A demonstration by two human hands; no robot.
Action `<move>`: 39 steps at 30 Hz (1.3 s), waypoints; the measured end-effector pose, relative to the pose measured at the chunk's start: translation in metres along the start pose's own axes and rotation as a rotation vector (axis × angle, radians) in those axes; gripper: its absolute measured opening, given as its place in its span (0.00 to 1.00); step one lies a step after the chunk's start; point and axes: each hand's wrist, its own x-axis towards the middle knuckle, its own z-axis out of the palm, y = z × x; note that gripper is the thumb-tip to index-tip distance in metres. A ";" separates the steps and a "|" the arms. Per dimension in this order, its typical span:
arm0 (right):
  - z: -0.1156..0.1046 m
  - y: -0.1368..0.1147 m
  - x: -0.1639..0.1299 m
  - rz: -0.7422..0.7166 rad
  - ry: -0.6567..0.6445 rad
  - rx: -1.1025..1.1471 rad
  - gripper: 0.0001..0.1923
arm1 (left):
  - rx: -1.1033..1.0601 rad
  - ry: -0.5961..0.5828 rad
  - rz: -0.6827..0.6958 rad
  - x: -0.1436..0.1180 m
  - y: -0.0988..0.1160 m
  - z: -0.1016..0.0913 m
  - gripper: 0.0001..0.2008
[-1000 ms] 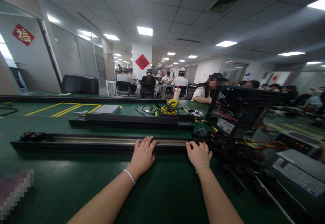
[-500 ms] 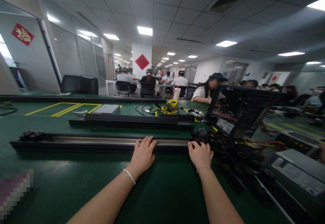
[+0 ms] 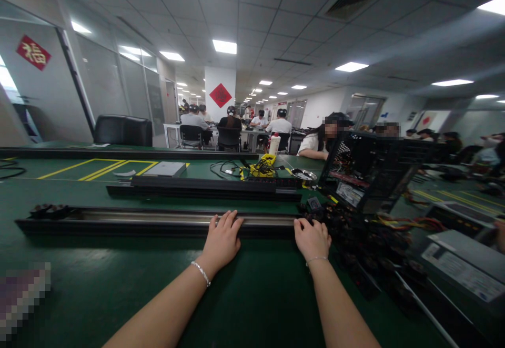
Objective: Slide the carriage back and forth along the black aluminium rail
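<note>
A long black rail (image 3: 130,224) with a bare metal channel lies across the green table in front of me. My left hand (image 3: 223,237) rests over its near wall, fingers stretched and slightly spread towards the channel. At the rail's right end, my right hand (image 3: 313,237) has its fingers curled over the edge; their tips are partly hidden. Small dark roller-like parts (image 3: 49,211) sit in the rail's left end. A heap of black parts and cables (image 3: 355,237) lies close beside my right hand, along with a small dark square block (image 3: 314,204).
Behind the rail lie a second black rail (image 3: 205,187) and a flat grey box (image 3: 163,169). An open computer case (image 3: 371,169) stands to the right, near a power supply (image 3: 465,264). A seated person (image 3: 313,143) is across the table, by a metal dish (image 3: 303,174).
My right hand has shifted very slightly to the right, and its fingers look a little more closed. My left hand and the rail stay almost in place.
</note>
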 end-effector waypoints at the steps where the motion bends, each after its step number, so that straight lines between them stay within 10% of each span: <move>1: -0.001 0.000 0.000 0.005 -0.006 0.006 0.22 | 0.000 0.000 0.001 0.000 0.000 0.000 0.24; 39: 0.002 0.014 0.012 0.052 -0.026 0.145 0.24 | 0.013 -0.010 0.003 -0.001 0.000 -0.001 0.21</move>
